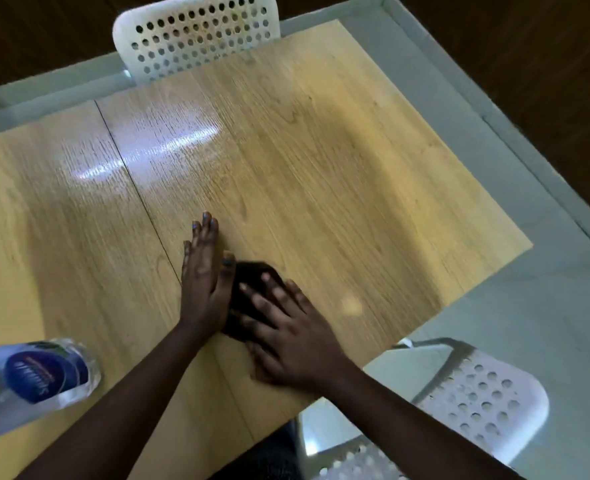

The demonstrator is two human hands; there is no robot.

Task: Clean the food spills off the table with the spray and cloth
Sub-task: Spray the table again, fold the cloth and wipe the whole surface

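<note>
Near the front edge of the table [321, 140] we had the dark cloth [252, 292] pinned flat under our right hand [293, 341], fingers spread and straight, while our left hand [203, 285] lay flat beside it, touching its edge, gripping nothing. Probably best to press evenly and wipe toward that pale spot [352, 304]; the bottle [34, 379] sat well off left.

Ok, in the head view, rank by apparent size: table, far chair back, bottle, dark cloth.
1. table
2. far chair back and bottle: look alike, and the bottle is closer and cut off by the frame, so unranked
3. dark cloth, partly under the right hand
</note>
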